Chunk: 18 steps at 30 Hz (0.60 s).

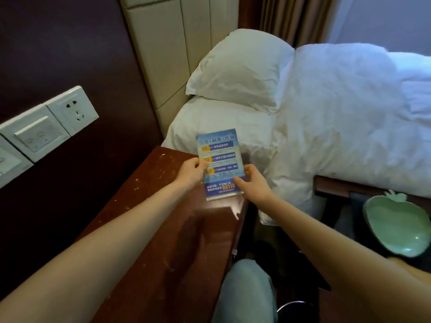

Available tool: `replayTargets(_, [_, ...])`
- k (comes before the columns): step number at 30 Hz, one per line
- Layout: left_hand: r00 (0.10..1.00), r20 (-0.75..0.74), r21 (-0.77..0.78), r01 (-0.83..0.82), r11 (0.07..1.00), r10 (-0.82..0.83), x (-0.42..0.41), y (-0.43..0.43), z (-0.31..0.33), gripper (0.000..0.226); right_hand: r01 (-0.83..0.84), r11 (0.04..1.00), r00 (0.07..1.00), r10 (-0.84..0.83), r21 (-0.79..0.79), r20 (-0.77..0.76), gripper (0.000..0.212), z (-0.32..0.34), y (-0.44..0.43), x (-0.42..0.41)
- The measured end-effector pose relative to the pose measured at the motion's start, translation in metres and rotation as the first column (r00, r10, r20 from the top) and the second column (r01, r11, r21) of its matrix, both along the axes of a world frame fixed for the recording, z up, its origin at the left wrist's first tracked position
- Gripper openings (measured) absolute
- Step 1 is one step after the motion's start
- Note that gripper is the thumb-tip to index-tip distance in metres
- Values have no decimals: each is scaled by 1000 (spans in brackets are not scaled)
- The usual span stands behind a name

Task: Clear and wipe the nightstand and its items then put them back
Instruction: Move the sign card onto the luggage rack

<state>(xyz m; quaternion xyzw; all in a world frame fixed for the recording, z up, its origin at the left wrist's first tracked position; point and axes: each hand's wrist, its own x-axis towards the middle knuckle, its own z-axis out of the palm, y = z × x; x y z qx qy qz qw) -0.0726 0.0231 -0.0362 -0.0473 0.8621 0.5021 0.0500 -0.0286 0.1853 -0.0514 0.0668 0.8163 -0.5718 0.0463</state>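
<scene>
A blue printed sign card (220,157) in a clear stand is upright at the far right edge of the dark red wooden nightstand (168,241). My left hand (192,171) pinches its left edge. My right hand (253,183) grips its right edge and lower corner. The card's base rests at or just above the nightstand top; I cannot tell which. The nightstand surface shows pale specks and scratches.
A white bed with a pillow (240,68) lies right beside the nightstand. A pale green apple-shaped dish (398,227) sits on a dark surface at the right. Wall switches and a socket (72,110) are on the dark panel at left. My knee (245,290) is below.
</scene>
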Motion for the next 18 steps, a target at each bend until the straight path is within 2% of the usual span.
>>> replayTargets(6, [980,54,117,185,976,-192,52,101,7,30,195,977,981,-193,-81,32,17,1,96,70])
replayTargets(9, [955,92,166,265,950,-282,78,158,1,27,290,952,957,-290,-93,11,26,1,148,111])
replayTargets(13, [890,150,224,393,892,-430,118,239,-10,17,442,894,897,-441,-67,32,19,-2,214,164])
replayTargets(17, [794,186,191,549,814,-579,160,318,-28,8,570,819,822,-567,-65,61,18,-9,281,214])
replayTargets(18, [775,205,194,567,801,-598,169,336,-33,12,599,798,801,-596,-61,58,18,-10,297,226])
